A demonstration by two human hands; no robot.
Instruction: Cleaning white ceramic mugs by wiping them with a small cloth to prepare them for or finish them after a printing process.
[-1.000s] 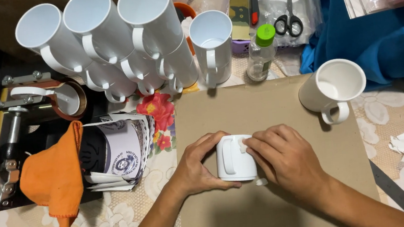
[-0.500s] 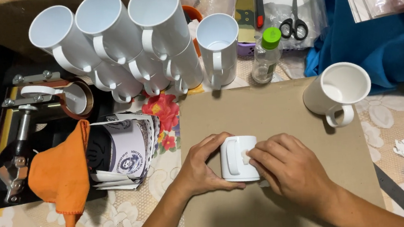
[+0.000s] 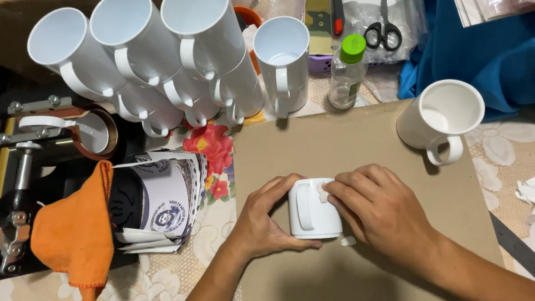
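The left hand [image 3: 266, 218] cups the near side of a white mug [image 3: 313, 208] that lies on its side, handle up, near the middle of the brown cardboard sheet [image 3: 357, 142]; its fingers curl round the mug's left wall and steady it. The right hand [image 3: 379, 208] rests against the mug's right end, thumb and forefinger pinching a small white scrap [image 3: 323, 193] at the rim, apparently a bit of tape or paper, though it is too small to tell which. Another tiny white fragment [image 3: 348, 241] lies on the cardboard at the mug's five o'clock. To do this well, I judge that the left hand should keep the mug from rolling while the right works the scrap slowly and low along the surface, so that it stays in one piece. At two o'clock from the hands an upright white mug [image 3: 440, 118] stands on the cardboard's far right corner. At twelve o'clock stand a single tall mug [image 3: 283, 62] and a clear bottle with a green cap [image 3: 347, 72], with scissors [image 3: 383, 24] beyond. At eleven o'clock is a stack of white mugs [image 3: 143, 58] lying mouth-forward. At nine o'clock printed paper sheets [image 3: 165, 201] and an orange cloth [image 3: 75, 235] sit on a dark mug press [image 3: 19, 191].
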